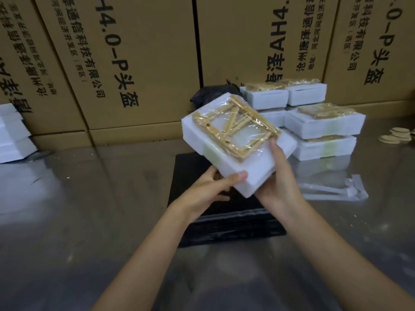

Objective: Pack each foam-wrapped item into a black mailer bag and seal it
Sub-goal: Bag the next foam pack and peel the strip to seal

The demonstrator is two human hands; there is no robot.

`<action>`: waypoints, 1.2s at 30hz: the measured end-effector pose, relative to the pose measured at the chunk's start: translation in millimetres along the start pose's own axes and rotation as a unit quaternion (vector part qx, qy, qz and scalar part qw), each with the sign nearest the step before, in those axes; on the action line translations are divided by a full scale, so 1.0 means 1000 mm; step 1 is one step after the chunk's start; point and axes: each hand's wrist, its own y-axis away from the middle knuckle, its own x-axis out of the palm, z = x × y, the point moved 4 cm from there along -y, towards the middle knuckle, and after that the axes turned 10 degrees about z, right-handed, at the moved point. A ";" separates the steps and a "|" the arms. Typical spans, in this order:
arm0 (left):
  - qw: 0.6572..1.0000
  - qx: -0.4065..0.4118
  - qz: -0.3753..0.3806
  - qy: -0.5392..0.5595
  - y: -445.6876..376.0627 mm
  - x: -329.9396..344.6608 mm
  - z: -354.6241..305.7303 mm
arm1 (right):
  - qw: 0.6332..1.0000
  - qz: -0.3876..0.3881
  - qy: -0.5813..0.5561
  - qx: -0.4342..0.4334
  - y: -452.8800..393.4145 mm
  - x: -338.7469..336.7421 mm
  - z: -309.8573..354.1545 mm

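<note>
Both hands hold one foam-wrapped item, a white foam block with a tan wooden frame under clear film on top, tilted above the table. My left hand grips its near left corner, thumb on top. My right hand grips its near right edge, with the thumb against the film. Beneath the item a black mailer bag lies flat on the steel table, its glossy open end towards me. A stack of several more foam-wrapped items stands behind on the right.
Tall cardboard boxes wall off the back. A crumpled black bag sits behind the held item. Peeled clear strips lie to the right, round tan discs at the far right, white foam pieces at the left.
</note>
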 end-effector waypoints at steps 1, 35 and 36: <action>0.996 -0.026 0.003 -0.080 0.004 -0.004 0.005 | 1.000 -0.024 -0.003 0.000 0.002 -0.008 0.002; 0.859 -0.003 -0.160 -0.487 0.029 -0.082 0.049 | 0.993 -0.100 -0.034 0.059 0.024 -0.082 0.015; 0.860 0.003 -0.164 -0.483 0.025 -0.081 0.047 | 0.994 -0.080 -0.028 0.070 0.025 -0.080 0.017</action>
